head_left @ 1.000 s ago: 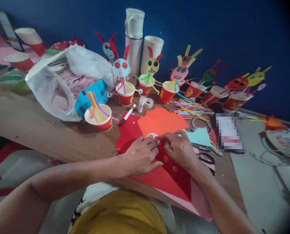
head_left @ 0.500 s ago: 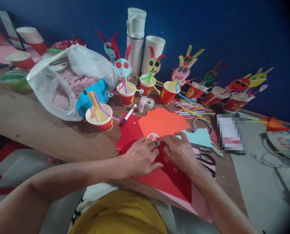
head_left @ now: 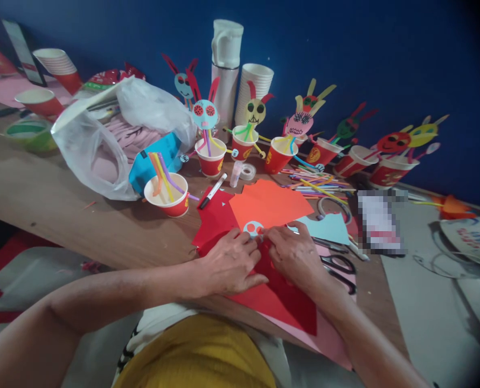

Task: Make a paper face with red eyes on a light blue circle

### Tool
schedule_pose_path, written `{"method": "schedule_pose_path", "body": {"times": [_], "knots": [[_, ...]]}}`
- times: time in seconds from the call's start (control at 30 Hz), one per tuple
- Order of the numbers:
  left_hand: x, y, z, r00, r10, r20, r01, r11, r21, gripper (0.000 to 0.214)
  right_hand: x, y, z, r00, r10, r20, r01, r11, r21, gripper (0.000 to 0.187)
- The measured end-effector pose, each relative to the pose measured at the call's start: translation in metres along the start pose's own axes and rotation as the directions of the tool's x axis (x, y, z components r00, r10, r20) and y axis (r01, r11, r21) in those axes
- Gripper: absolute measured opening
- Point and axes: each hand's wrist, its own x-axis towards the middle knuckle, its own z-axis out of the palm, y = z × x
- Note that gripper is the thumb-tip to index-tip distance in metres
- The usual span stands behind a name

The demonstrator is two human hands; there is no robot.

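A small round light-blue paper face (head_left: 252,228) with orange-red eye circles lies at the lower edge of an orange paper sheet (head_left: 270,200). My left hand (head_left: 230,262) has its fingers bent onto the lower edge of the face, thumb stuck out to the side. Against its right edge, my right hand (head_left: 292,253) has its fingertips drawn together, partly hidden behind the knuckles. Both hands rest over red paper (head_left: 282,302), with pink paper (head_left: 336,345) beneath. Scissors (head_left: 339,267) with black handles lie beside my right wrist.
Red paper cups (head_left: 210,157) with paper-faced straw figures stand along the blue wall. A cup with bent straws (head_left: 171,202) and a plastic bag (head_left: 90,161) are at the left. A marker (head_left: 213,191), tape roll (head_left: 248,172) and loose straws (head_left: 316,182) lie behind the paper.
Both hands stay at the paper face, with only slight finger movement; my right fingers have shifted a little. The whole view has moved slightly.
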Motion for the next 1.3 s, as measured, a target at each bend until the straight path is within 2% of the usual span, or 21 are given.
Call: {"method": "schedule_pose_path", "body": {"times": [0.33,0.63,0.97,1.3], "knots": [[0.0006,0.0019,0.0030,1.000,0.003,-0.019,-0.003,1.000,0.005,0.052,-0.0017,-0.0016,0.0012,0.999,-0.003,0.047,0.004,1.000,-0.023,0.028],[-0.0001,0.0032,0.0051,1.000,0.001,-0.027,0.000,1.000,0.013,0.054,-0.0033,-0.0036,0.0029,0.999,-0.010,0.042,0.011,0.999,-0.038,0.024],[0.0004,0.0033,0.0038,1.000,0.000,-0.020,0.001,1.000,0.009,0.054,-0.0058,-0.0047,0.0029,0.999,-0.011,0.050,0.012,0.999,-0.038,0.029],[0.0000,0.0036,0.0045,1.000,-0.006,-0.017,0.006,1.000,0.013,0.055,-0.0044,-0.0068,-0.0008,0.997,-0.025,0.079,0.028,0.998,-0.048,0.024]]}}
